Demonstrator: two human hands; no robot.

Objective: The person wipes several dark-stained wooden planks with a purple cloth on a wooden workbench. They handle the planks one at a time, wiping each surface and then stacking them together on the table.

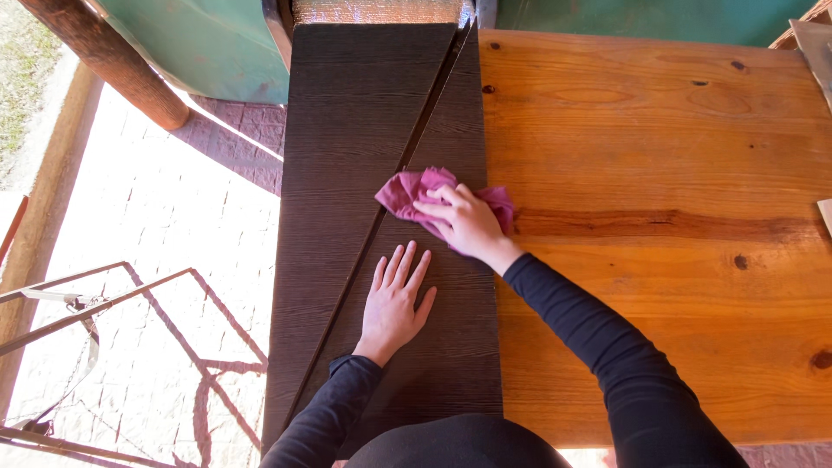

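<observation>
A dark brown wooden panel (347,156) lies lengthwise on the left part of an orange wooden table (659,173). A thin diagonal line crosses the panel from top right to bottom left. My right hand (464,221) presses a crumpled pink cloth (407,189) onto the panel near its right edge. My left hand (394,303) lies flat on the panel just below, fingers spread, holding nothing. Both arms wear black sleeves.
A round wooden post (113,61) and a green wall (208,43) stand at the top left. Sunlit paving (147,243) lies left of the table, with a thin metal frame (78,303) at the lower left. A pale board edge (819,52) shows at the far right.
</observation>
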